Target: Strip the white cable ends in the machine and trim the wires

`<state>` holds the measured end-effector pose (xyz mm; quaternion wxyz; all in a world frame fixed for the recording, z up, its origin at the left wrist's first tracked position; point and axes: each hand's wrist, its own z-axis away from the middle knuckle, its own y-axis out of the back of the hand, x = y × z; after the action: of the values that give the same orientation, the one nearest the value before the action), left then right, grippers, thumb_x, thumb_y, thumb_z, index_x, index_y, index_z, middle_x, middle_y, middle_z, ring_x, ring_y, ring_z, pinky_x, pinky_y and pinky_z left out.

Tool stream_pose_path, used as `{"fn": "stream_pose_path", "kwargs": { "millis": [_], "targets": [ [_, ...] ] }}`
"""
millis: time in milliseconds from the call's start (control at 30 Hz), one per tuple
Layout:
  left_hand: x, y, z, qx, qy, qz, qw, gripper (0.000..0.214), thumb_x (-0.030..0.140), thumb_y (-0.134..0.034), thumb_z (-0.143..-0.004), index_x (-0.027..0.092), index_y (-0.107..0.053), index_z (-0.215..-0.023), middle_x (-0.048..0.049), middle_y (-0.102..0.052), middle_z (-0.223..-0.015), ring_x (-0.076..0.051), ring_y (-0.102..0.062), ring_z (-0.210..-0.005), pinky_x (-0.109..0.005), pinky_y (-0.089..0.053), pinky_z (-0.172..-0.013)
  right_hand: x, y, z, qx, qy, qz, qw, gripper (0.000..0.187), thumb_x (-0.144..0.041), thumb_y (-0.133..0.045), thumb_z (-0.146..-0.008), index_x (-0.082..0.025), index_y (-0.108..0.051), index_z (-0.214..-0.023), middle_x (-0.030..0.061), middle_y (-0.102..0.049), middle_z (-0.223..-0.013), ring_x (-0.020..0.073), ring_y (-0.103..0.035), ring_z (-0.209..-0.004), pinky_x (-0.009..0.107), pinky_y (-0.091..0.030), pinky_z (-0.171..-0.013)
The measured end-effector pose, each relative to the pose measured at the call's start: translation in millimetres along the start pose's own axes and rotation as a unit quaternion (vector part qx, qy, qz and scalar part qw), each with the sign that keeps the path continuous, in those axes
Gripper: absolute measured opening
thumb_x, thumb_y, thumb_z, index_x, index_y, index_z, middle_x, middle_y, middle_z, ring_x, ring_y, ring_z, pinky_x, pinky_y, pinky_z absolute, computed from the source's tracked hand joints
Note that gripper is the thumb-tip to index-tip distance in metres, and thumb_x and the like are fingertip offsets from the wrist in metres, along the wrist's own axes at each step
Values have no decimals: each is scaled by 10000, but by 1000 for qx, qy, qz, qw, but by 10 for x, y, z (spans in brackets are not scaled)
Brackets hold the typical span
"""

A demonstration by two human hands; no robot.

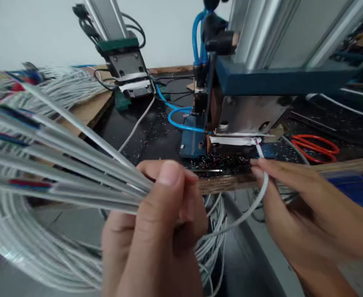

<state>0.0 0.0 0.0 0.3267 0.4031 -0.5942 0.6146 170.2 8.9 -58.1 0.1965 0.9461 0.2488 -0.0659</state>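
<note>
Several grey cables [107, 169] fan out leftward from a worker's left hand [156, 231], its thumb pressed down over curled fingers to grip the bundle near the middle of the view. Coloured wires [29, 182] show at some of the bundle's stripped ends, farthest from the fist.

At right, the right hand [305, 206] pinches a single cable [246, 214] between thumb and fingertips, just short of its tip. That tip, showing a trace of colour, points up and away from the fingers to the white strip [233, 141] at the foot of a press [246, 115]; whether it sits inside cannot be told. Below the pinch, the cable bows down and back toward the left hand, passing out of sight behind it.

Blue tubes [175, 121] loop beside the press on a black bench [165, 142] flecked with scraps. A second press [127, 64] stands farther back, left of the first. An orange coil [316, 138] lies beyond the right hand, and looped cables [23, 247] hang at lower left.
</note>
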Motion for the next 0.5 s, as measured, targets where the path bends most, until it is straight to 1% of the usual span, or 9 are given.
{"fn": "stream_pose_path", "kwargs": {
  "millis": [133,200,267,367,500],
  "targets": [
    [43,30,46,4,-43,-11,999,209,268,-701,-944,212,-773,-755,23,-535,-557,-62,-337,-385,-212,-361,-322,-15,-13,-40,-1,7,37,999,122,-21,-786,-875,-116,-792,-950,41,-838,-899,107,-789,-832,177,-611,-826],
    [57,44,64,2,-46,-14,999,206,253,-698,-948,209,-776,-762,20,-576,-583,-56,-329,-389,-213,-383,-326,-20,-31,-54,-8,12,32,999,108,-23,-778,-884,-100,-795,-958,48,-837,-900,103,-785,-826,172,-611,-831],
    [63,56,76,-3,-54,-17,998,219,229,-680,-961,215,-786,-770,23,-585,-589,-54,-335,-387,-208,-379,-328,-24,-48,-64,-7,10,33,999,110,-32,-775,-888,-103,-801,-968,44,-837,-914,101,-781,-829,170,-608,-836],
    [61,67,81,-11,-66,-21,998,233,203,-676,-969,232,-808,-779,27,-595,-602,-55,-346,-389,-208,-384,-330,-19,-55,-70,-3,0,52,999,113,-55,-783,-891,-112,-810,-985,22,-835,-911,89,-776,-807,152,-601,-826],
    [61,72,88,-12,-58,-12,998,206,206,-697,-949,259,-813,-787,43,-599,-610,-61,-333,-382,-225,-407,-314,15,-46,-54,-1,-9,44,999,172,-81,-792,-885,-148,-817,-1042,-21,-832,-921,73,-755,-752,143,-600,-771]
  ]
}}
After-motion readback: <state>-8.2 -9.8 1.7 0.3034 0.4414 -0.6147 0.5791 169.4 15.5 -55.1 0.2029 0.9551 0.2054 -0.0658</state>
